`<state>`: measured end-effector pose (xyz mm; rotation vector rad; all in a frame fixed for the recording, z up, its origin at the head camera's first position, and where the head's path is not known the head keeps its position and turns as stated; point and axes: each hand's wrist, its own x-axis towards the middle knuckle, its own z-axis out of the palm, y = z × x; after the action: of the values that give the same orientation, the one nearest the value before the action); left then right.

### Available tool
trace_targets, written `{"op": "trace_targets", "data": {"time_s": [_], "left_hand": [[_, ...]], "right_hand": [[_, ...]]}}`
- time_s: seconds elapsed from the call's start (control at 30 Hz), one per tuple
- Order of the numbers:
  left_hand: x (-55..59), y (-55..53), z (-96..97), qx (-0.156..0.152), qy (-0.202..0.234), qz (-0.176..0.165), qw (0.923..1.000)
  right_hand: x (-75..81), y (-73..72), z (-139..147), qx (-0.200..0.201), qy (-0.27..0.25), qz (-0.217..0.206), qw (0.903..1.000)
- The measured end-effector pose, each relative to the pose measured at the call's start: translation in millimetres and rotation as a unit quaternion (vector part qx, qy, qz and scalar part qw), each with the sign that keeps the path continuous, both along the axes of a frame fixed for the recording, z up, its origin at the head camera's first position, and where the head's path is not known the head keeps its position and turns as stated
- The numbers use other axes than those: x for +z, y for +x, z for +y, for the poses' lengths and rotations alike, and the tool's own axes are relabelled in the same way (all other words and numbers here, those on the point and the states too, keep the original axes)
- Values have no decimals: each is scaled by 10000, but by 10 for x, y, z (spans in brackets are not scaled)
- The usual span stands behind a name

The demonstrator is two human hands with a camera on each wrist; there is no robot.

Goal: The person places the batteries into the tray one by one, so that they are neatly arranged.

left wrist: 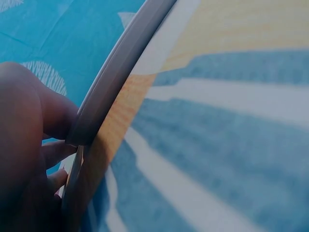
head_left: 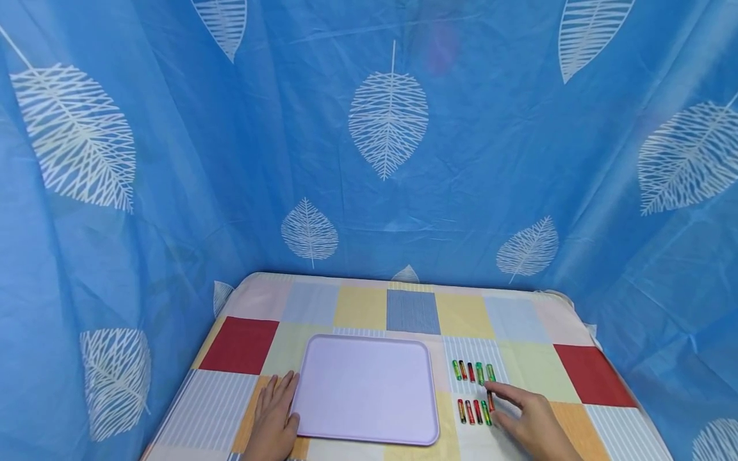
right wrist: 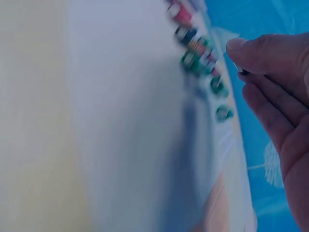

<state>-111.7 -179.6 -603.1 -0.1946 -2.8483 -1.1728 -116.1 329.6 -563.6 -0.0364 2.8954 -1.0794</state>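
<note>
Between thumb and index finger, my right hand (head_left: 532,417) pinches a battery (head_left: 491,401) with a dark and red wrapper. In the right wrist view only a small end of it shows past the thumb. Two short rows of batteries lie beside that hand: a far row with a green battery (head_left: 480,373) among red ones, and a near row with a red battery (head_left: 477,412) and others. At the left edge of a pale lilac tray (head_left: 363,390) lies my left hand (head_left: 274,419), its fingers straight and pointing away from me, the thumb against the rim.
A patchwork cloth (head_left: 346,299) covers the table. Blue curtains (head_left: 461,160) with white leaf prints hang behind it and along both sides. The tray occupies the front middle of the table, left of the batteries.
</note>
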Motion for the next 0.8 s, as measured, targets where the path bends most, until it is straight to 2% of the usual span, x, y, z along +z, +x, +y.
{"op": "trace_targets", "data": {"time_s": [0.2,0.37,0.47,0.57,0.63,0.7,0.8], "left_hand": [[-60,8,-9,25,79,221,9997],[-135,12,5,72,125,614,9980],[-121,10,1,46,195,464,9987],[-73,7,-9,14,270,104,9996],[-41,6,-17,-20,233,-4,9997],[-24,0,-23,-30,237,-90,9997],[-23,-2,-25,-44,234,-26,9997]], "right_hand": [[80,-89,-291,126,-207,838,9962],[74,-203,-551,358,-716,1318,9880],[75,-287,-715,484,-954,1500,9829],[99,-371,-898,620,-1172,1629,9777],[122,-422,-1034,686,-1299,1635,9755],[148,-471,-1177,753,-1481,1612,9728],[181,-547,-1394,911,-1739,1537,9684]]}}
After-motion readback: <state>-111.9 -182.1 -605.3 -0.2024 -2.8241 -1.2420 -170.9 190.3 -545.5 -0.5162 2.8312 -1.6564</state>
